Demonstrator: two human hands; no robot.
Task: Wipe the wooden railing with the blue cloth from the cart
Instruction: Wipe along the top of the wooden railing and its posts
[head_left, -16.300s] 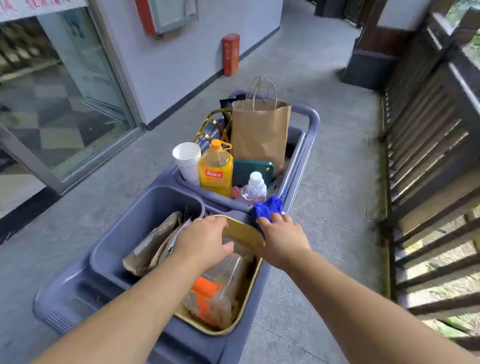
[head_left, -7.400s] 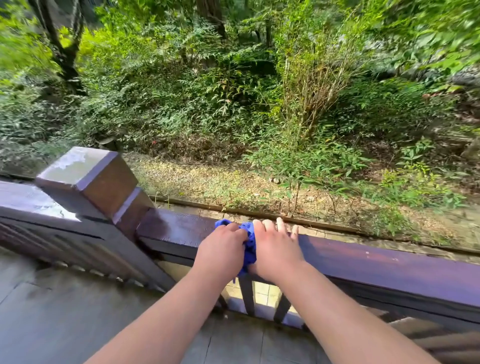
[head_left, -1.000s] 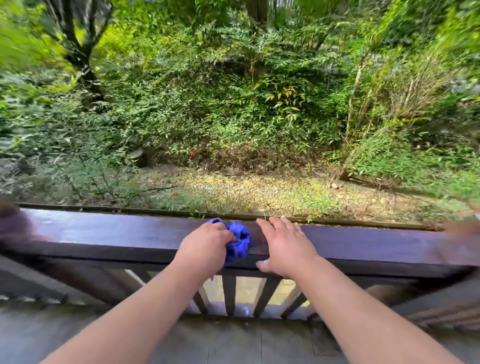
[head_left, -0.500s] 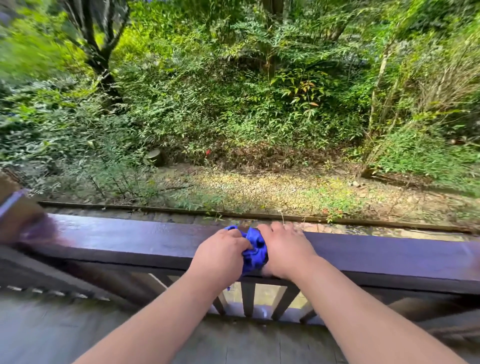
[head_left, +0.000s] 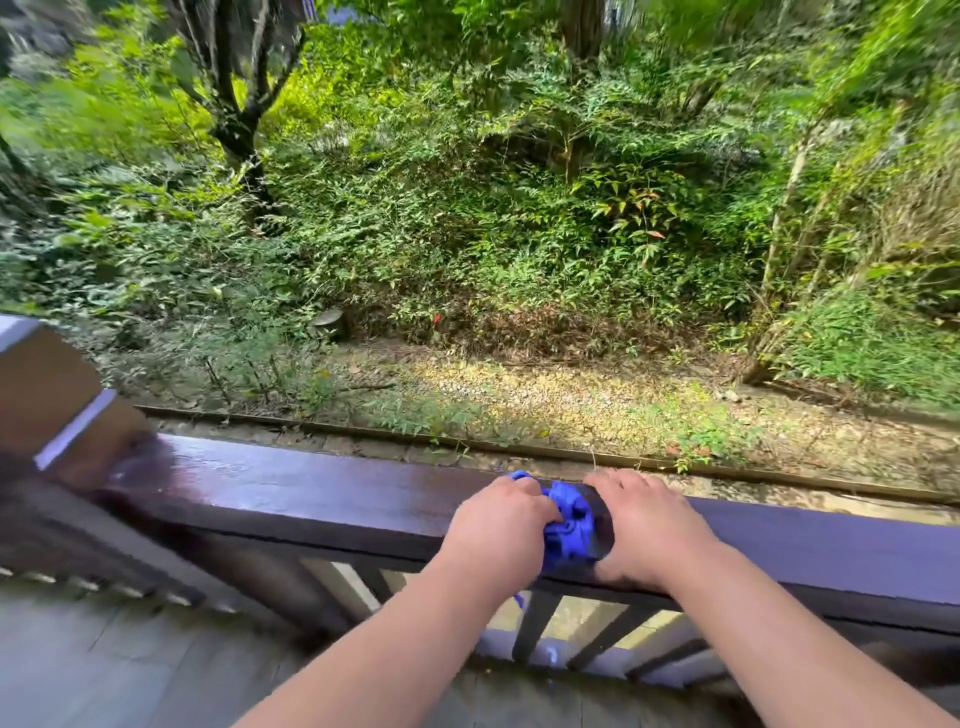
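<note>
Your left hand (head_left: 498, 525) is curled into a fist on the cloth (head_left: 569, 525), its fingers clamped on the bunched blue fabric and pressing it down on top of the rail (head_left: 291, 493). Your right hand (head_left: 649, 525) lies flat on the rail just beside the cloth, fingers together and draped over the far edge, thumb touching the fabric's near side. The cloth sits between your two hands. A post (head_left: 52, 405) stands at the rail's left end, blurred. Shrubs (head_left: 467, 208) fill the slope beyond.
</note>
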